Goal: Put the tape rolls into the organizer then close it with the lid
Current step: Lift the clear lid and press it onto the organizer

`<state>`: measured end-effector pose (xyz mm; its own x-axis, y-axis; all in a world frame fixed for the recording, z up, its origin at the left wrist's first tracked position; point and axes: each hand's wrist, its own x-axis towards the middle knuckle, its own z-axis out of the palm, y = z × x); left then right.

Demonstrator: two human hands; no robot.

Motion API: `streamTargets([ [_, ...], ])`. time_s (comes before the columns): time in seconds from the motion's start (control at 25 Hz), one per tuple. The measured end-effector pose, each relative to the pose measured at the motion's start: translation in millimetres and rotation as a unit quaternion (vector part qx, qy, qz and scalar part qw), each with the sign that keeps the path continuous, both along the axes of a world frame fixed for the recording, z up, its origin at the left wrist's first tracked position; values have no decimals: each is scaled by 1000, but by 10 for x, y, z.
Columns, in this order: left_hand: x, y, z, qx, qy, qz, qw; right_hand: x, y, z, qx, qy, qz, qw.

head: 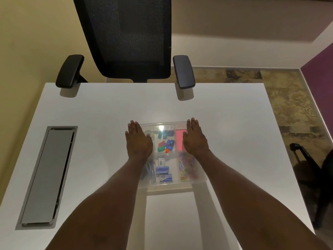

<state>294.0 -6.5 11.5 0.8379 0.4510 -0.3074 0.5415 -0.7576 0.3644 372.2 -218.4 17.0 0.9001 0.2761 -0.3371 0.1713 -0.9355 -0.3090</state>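
A clear plastic organizer (167,184) sits in the middle of the white table, with a transparent lid (163,128) lying on top of it. Through the lid I see blue and green clips, an orange bit, a pink pad, blue boxes and coloured paper clips in separate compartments. A tape roll (150,133) shows faintly in the far left compartment, partly under my left hand. My left hand (137,141) lies flat, fingers together, on the lid's left side. My right hand (195,139) lies flat on the lid's right side. Neither hand grips anything.
A black mesh office chair (129,38) stands at the table's far edge, its armrests over the tabletop. A grey cable hatch (48,175) is set into the table (225,123) at the left. A dark bag stands on the floor at the right.
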Motion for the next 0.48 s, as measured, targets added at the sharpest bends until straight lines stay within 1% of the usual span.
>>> streamTargets([
  [0.08,33,-161,0,46,-22,-85,995,6,-21,6,9,6,5,1000],
  [0.16,125,-398,-8,24,-41,-196,979,26,-67,18,25,11,23,999],
  [0.2,175,-515,-5,5,-34,-227,973,23,-103,24,35,10,28,999],
  [0.28,249,-662,-11,-13,-3,-236,972,-38,-179,18,50,-1,33,998],
  [0.36,252,-721,-39,11,17,-238,971,-250,-270,-46,54,-32,21,998],
  [0.48,238,-750,-57,33,26,-237,971,-777,-422,-186,63,-89,-11,994],
])
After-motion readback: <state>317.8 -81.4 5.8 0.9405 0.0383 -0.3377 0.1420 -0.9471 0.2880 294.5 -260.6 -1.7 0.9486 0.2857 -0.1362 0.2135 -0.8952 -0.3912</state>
